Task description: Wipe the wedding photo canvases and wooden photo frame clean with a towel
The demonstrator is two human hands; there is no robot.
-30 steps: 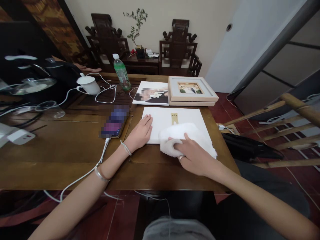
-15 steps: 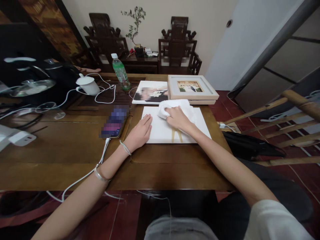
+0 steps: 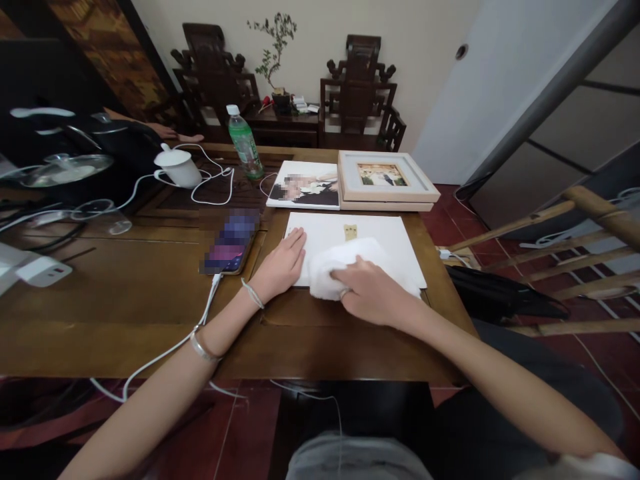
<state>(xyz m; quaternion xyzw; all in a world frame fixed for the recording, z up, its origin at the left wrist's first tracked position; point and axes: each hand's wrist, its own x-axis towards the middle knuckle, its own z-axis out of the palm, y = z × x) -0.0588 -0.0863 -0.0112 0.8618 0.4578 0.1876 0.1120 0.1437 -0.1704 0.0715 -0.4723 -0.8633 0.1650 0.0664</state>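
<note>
A white panel point(image 3: 320, 230) lies flat on the wooden table, its near right part covered by a white cloth point(image 3: 327, 267). My right hand point(image 3: 367, 290) grips the cloth and presses it on the panel's near edge. A small tan fitting point(image 3: 351, 231) shows on the panel just beyond the cloth. With fingers stretched out, my left hand point(image 3: 283, 265) lies flat on the panel's left edge. Behind the panel are a photo panel point(image 3: 320, 193) and a light wooden picture frame point(image 3: 425, 180), which sits on another one.
A phone point(image 3: 233, 243) with a white cable lies left of my left hand. Further back stand a green-labelled bottle point(image 3: 245, 143), a lidded white cup point(image 3: 179, 168) and a clear plastic cup point(image 3: 117, 220). Another person's hand point(image 3: 167, 131) rests at the far left. The table's right edge is close.
My right hand has drawn the cloth toward me, from the panel's far edge to its near edge. The tan fitting is uncovered now. My left hand has stayed in place.
</note>
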